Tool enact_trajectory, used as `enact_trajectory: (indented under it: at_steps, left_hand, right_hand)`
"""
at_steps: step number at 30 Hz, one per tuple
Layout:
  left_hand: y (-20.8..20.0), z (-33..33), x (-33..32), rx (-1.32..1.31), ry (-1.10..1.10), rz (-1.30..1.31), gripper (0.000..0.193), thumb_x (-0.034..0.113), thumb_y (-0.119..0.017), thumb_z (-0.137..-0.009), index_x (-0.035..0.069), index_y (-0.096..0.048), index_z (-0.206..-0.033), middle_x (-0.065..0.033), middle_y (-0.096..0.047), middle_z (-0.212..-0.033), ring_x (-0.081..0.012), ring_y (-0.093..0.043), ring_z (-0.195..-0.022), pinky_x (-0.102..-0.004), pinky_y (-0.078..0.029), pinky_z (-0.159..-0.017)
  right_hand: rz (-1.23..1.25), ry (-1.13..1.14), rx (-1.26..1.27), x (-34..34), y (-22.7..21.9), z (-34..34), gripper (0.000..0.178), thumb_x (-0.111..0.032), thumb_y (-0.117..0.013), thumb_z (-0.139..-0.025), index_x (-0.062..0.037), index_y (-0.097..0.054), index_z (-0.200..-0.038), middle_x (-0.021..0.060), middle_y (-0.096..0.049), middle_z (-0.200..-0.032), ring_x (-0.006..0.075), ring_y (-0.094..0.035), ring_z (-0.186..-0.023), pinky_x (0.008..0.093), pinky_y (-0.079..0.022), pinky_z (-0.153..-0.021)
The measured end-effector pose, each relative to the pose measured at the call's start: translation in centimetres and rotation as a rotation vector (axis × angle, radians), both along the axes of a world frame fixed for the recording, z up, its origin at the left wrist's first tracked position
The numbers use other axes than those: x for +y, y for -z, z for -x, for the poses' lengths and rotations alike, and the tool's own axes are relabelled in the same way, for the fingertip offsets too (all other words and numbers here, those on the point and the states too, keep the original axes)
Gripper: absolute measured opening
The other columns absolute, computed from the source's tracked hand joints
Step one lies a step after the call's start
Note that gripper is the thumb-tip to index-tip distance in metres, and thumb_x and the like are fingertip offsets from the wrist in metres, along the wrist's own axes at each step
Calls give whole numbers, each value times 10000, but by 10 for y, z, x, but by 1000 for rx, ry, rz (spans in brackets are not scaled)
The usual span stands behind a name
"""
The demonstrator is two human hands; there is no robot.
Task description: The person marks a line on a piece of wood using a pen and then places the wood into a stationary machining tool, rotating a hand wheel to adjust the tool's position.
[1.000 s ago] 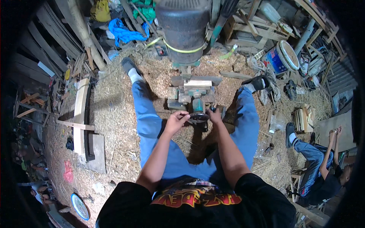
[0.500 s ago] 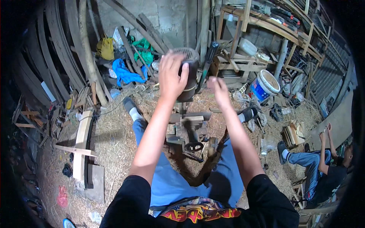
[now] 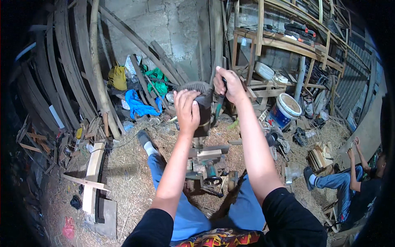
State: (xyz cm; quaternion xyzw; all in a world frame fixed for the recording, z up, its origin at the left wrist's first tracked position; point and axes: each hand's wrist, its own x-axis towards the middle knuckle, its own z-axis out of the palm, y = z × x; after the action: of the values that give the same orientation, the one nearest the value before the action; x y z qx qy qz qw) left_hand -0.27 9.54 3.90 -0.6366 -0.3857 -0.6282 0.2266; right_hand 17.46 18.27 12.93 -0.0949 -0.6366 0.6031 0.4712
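A dark cylindrical motor housing (image 3: 203, 99) with a slotted top stands upright in front of me, part of what looks like a drill press. My left hand (image 3: 187, 108) lies on its left side, fingers stretched over the upper edge. To its right, my right hand (image 3: 231, 86) is closed round a dark lever handle, which the fingers mostly hide; the lever's green lower part (image 3: 219, 108) shows beneath. Under the housing, a pale wood block (image 3: 209, 154) sits on the machine's vise (image 3: 199, 168), and a black handwheel (image 3: 212, 181) faces me between my legs.
Straw and wood shavings cover the floor. Long boards (image 3: 88, 177) lie at left; timbers lean on the wall behind. A white-blue bucket (image 3: 284, 110) stands at right, below a wooden rack (image 3: 288, 43) with tools. Another person (image 3: 349, 181) sits at far right near stacked wood pieces (image 3: 321, 155).
My right hand has risen and closed round the lever handle, which stood free before. My left hand has slid slightly down the housing. The whole view has shifted a little.
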Motion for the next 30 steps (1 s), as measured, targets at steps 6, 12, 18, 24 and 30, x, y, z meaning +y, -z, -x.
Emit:
enact_trajectory:
  at_steps: [6, 12, 18, 24, 30]
  left_hand:
    - [-3, 0, 4, 4, 35, 6, 238, 126, -519, -929, 73, -681, -1095, -124, -665, -1139, -376, -540, -1217, -561, -244, -1189]
    - [15, 4, 10, 40, 55, -19, 231, 114, -534, -920, 69, -682, -1091, -122, -662, -1131, -369, -542, -1194, -557, -270, -1163]
    - [16, 6, 13, 58, 28, -82, 256, 118, -530, -917, 65, -697, -1103, -127, -667, -1144, -355, -543, -1203, -499, -298, -1144]
    - [11, -6, 1, -22, 87, -70, 245, 110, -553, -899, 95, -696, -1097, -108, -659, -1127, -350, -533, -1212, -547, -264, -1166]
    - [21, 3, 10, 33, 37, -94, 246, 114, -567, -887, 92, -694, -1096, -110, -656, -1125, -356, -531, -1214, -547, -271, -1162]
  right_hand:
    - [-56, 174, 121, -4, 7, 12, 457, -224, -549, -997, -101, -406, -580, -2, -389, -501, 114, -346, -406, 292, -290, -426]
    - [-185, 173, 175, -54, 57, -4, 439, -114, -519, -965, -49, -410, -544, 7, -397, -506, 106, -349, -437, 292, -252, -449]
    - [-173, 165, 155, -50, 57, -2, 477, -177, -486, -1002, -79, -385, -546, 19, -383, -488, 123, -344, -427, 300, -270, -450]
    - [-41, 209, 195, -33, 40, 6, 469, -254, -537, -1016, -130, -416, -579, -25, -374, -501, 99, -331, -406, 280, -246, -409]
    - [-234, 235, 196, -74, 69, -2, 467, -168, -471, -1006, -67, -388, -558, 25, -383, -497, 125, -340, -439, 306, -276, -467]
